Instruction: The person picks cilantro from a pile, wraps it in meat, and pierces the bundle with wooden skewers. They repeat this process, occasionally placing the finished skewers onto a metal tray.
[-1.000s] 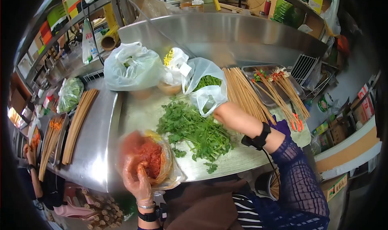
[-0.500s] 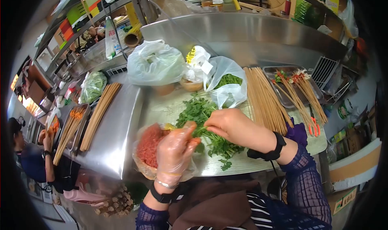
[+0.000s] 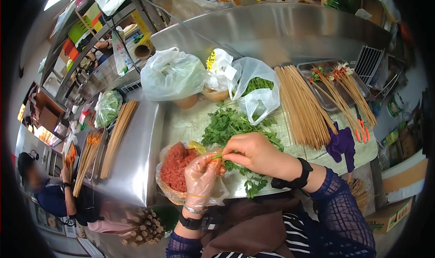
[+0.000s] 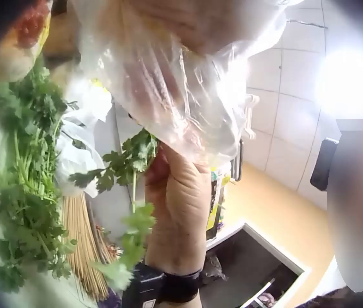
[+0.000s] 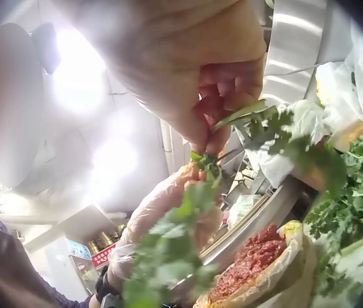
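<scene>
In front of the body, my right hand [image 3: 251,154], bare, pinches a coriander sprig [image 5: 175,240] between thumb and fingers. My left hand [image 3: 203,175], in a clear plastic glove with red smears on the fingertips, meets it and pinches the sprig too. Leaves hang below the fingers in both wrist views. Just left of the gloved hand is red minced meat [image 3: 176,166] in a plastic-lined bowl [image 5: 300,279]. Behind and right of the hands, a loose pile of coriander [image 3: 229,124] lies on the pale board [image 3: 190,120].
Behind the pile stand a tied white bag [image 3: 172,74] and an open bag of greens [image 3: 257,90]. Bamboo skewers [image 3: 301,108] lie to the right, beside a metal tray [image 3: 312,88], scissors [image 3: 362,133] and a purple cloth [image 3: 340,144]. Another person [image 3: 50,190] works at far left.
My left hand has come out of the minced meat and moved right. My right hand has come from over the coriander pile to meet it, pinching a sprig. The head view has shifted.
</scene>
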Demonstrator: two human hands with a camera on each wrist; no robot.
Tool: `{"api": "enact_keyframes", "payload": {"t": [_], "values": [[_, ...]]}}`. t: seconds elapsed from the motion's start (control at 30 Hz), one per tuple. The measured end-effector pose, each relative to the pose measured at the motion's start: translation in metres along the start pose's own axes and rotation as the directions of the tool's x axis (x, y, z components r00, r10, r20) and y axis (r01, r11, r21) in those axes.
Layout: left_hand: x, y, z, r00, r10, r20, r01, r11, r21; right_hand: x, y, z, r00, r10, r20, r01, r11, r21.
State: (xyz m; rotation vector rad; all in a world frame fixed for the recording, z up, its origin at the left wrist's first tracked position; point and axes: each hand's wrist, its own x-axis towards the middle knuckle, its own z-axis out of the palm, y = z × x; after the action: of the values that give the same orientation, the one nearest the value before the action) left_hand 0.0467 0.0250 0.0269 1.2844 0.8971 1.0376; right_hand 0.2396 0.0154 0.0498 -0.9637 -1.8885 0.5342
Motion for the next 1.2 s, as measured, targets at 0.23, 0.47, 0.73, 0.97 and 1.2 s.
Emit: {"api": "enact_keyframes", "payload": {"t": [0.23, 0.47, 0.73, 0.97, 1.2], "values": [[0.0, -0.009, -0.005, 0.999, -0.007, -0.045, 0.002, 0.993, -0.115, -0.002, 0.007, 0.012, 0.998, -0.001, 0.064, 0.005, 0.998, -0.058], [0.002, -0.006, -0.014, 0.988, 0.061, -0.143, -0.065, 0.998, -0.018, 0.012, 0.018, -0.022, 0.971, 0.233, 0.046, -0.238, 0.949, 0.205], [-0.006, -0.007, -0.01, 0.986, 0.077, -0.151, -0.093, 0.99, -0.104, -0.003, 0.018, 0.032, 0.999, 0.002, 0.038, 0.003, 0.99, -0.141], [-0.012, -0.014, -0.012, 0.98, 0.058, -0.191, -0.099, 0.972, -0.213, 0.001, 0.008, 0.035, 0.995, 0.003, -0.102, -0.026, 0.976, -0.216], [-0.015, -0.022, -0.013, 0.99, 0.033, -0.138, -0.061, 0.977, -0.202, -0.001, 0.0, 0.042, 0.971, 0.22, -0.092, -0.176, 0.922, 0.346]]}}
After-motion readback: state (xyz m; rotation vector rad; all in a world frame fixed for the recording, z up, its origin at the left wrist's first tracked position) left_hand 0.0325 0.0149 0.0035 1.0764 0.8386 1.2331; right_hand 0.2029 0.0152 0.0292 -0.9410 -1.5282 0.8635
